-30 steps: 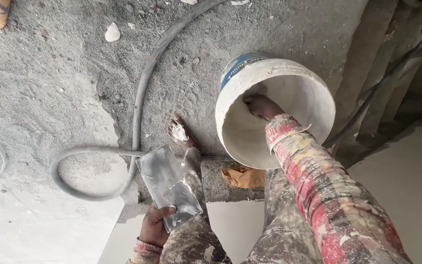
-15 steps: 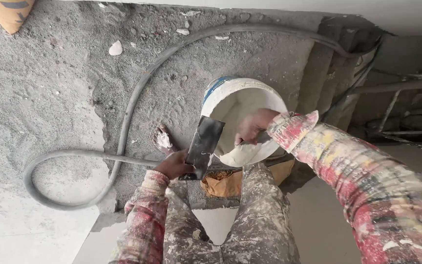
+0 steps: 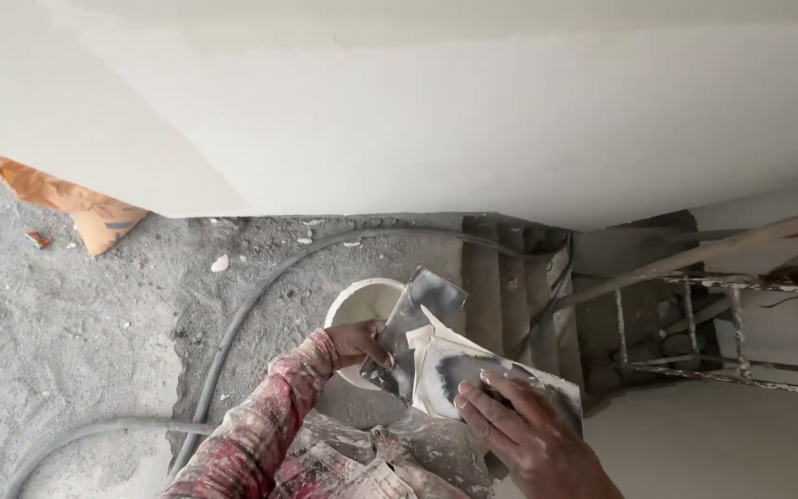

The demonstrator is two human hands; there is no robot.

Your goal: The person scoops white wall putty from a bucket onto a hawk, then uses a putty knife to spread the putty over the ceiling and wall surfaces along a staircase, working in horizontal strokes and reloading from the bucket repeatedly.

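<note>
Left hand (image 3: 355,340) fingers clamped on the smaller plaster blade (image 3: 415,323), right hand (image 3: 524,439) clamped on the wider blade (image 3: 491,379); scrape edge-to-edge above the white bucket (image 3: 357,310), blades angled.

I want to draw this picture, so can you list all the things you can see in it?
Wall: one, white, across the top.
Floor: one, grey and gritty, on the left.
Hose: one, grey, curving over the floor past the bucket.
Bucket: one, white, behind the hands.
Sack: one, orange, at the foot of the wall, left.
Small scrap: one, red and blue, beside the sack.
Ladder frame: one, paint-spattered, on the right.
Small trowel blade: one, grey metal with white plaster, in the left hand.
Wide trowel blade: one, grey metal smeared white, under the right hand.
Sleeve: one, red-patterned and spattered, lower middle.
Left hand: one, gripping the small blade.
Right hand: one, fingers spread on the wide blade.
</note>
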